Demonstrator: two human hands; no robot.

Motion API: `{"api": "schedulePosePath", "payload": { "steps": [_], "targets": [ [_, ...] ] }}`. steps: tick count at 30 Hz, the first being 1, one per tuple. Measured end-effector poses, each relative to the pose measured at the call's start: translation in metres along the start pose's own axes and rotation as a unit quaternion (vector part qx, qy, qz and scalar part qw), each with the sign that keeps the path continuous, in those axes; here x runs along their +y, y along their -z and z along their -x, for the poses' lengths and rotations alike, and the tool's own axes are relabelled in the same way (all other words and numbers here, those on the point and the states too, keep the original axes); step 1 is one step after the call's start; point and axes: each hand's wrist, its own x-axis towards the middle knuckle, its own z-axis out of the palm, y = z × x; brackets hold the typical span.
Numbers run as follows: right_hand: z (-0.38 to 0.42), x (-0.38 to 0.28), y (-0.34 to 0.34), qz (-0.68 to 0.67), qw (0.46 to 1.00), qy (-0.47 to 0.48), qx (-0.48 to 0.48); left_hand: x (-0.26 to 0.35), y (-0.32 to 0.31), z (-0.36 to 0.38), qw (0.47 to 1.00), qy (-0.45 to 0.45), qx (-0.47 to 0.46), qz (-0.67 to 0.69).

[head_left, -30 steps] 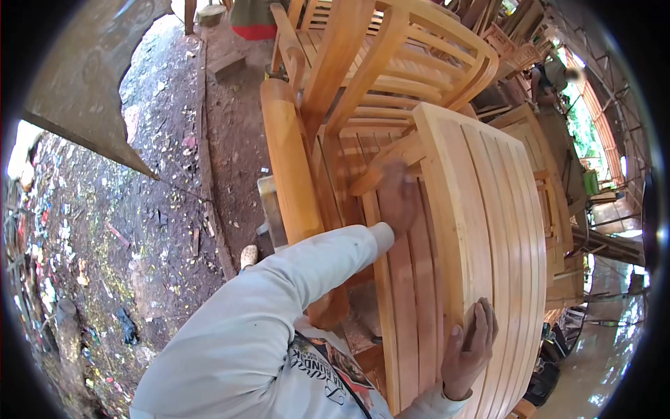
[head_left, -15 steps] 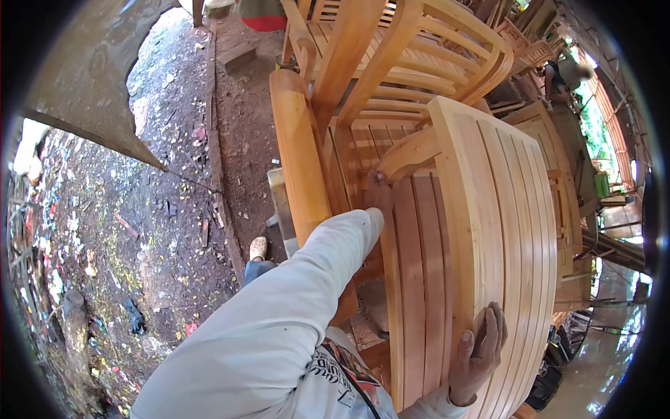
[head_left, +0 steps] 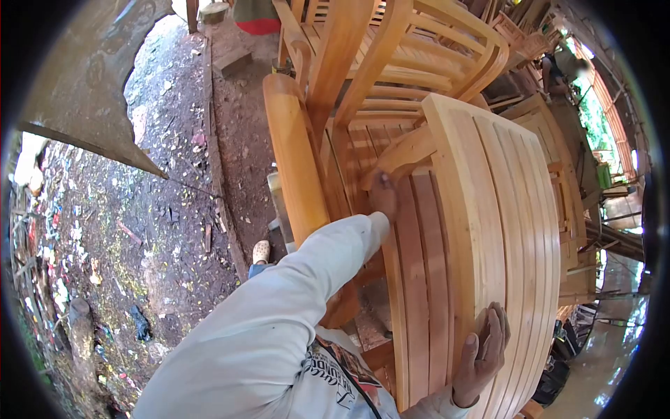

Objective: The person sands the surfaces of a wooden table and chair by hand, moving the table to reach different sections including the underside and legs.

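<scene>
A varnished wooden bench has a pale slatted panel (head_left: pixel 513 209) and a lower set of reddish slats (head_left: pixel 419 258). My left hand (head_left: pixel 385 195), at the end of a white sleeve, is closed at the lower end of a curved wooden piece (head_left: pixel 405 155) joined to the slatted panel. Whatever its fingers hold, if anything, is hidden. My right hand (head_left: pixel 483 356) lies on the slatted panel near its edge, palm down, fingers stretched out and holding nothing. A broad rounded armrest (head_left: pixel 296 153) stands left of my left hand.
Another slatted wooden chair (head_left: pixel 426 49) stands against the bench at the top. More wooden furniture (head_left: pixel 548 133) is behind the panel. At the left is littered bare ground (head_left: pixel 160 244) beside a long plank (head_left: pixel 215 146). A person (head_left: pixel 558 73) is at the far right.
My left hand has shifted slightly down and right by the curved piece, and its fingers show more clearly. My right hand stays on the panel. The view has moved a little.
</scene>
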Motion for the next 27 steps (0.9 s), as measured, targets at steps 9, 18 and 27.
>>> {"api": "schedulePosePath", "payload": {
  "steps": [9,18,27],
  "targets": [
    [0.001,0.003,0.003,0.013,1.0,0.008,-0.007,0.074,-0.007,0.029,0.957,-0.286,0.014,-0.05],
    [0.003,0.009,0.005,-0.003,1.0,-0.002,-0.01,0.041,0.009,-0.017,0.997,0.045,-0.056,0.035],
    [0.001,0.004,0.001,-0.001,1.0,-0.016,-0.009,-0.001,-0.007,-0.034,0.994,-0.11,-0.024,0.002]
  ]
}}
